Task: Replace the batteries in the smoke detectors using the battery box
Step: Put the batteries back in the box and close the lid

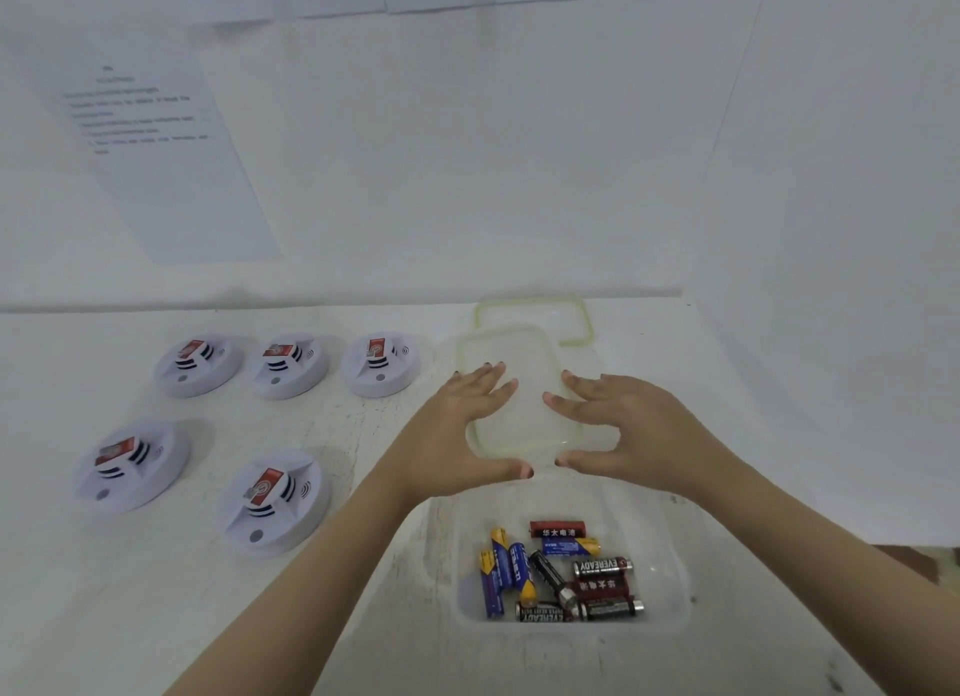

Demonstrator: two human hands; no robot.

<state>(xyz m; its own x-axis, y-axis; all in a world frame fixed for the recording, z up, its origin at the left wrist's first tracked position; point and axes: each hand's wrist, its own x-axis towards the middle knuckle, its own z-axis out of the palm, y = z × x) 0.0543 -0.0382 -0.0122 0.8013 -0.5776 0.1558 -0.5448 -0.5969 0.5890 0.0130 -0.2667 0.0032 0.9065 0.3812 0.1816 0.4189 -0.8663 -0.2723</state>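
Item: battery box (671, 552), clear plastic, uncovered, sitting on the white bench (104, 602) nearest the person, right of centre. It is holding a loose heap of cylindrical batteries (561, 576) in blue-and-yellow, red and black wrappers, lying crosswise over one another.

Item: lid (519, 427), clear with a pale green rim, lying just beyond the box, towards the wall.
- The left hand (467, 420) is reaching over its left edge. The fingers are spread and nearly straight on top, and the thumb is sitting at the near left corner.
- The right hand (618, 425) is arching over its right edge with the fingers bent claw-like. The thumb is sitting at the near right corner.
- I cannot tell whether either hand is pinching the lid or only resting on it.

Item: second lid (584, 315), same green rim, lying behind the first and partly covered by it, close to the wall.

Item: five smoke detectors, white and round, sitting on the left half of the bench.
- Far row of three: (200, 368), (291, 368), (382, 365).
- Near row of two: (132, 466), (272, 500).
- Each is carrying a small red block (192, 348) on top. They are standing well apart from the box and untouched by either hand.

Item: printed sheet (171, 175), hanging on the white wall above the detectors, its text too blurred to read.
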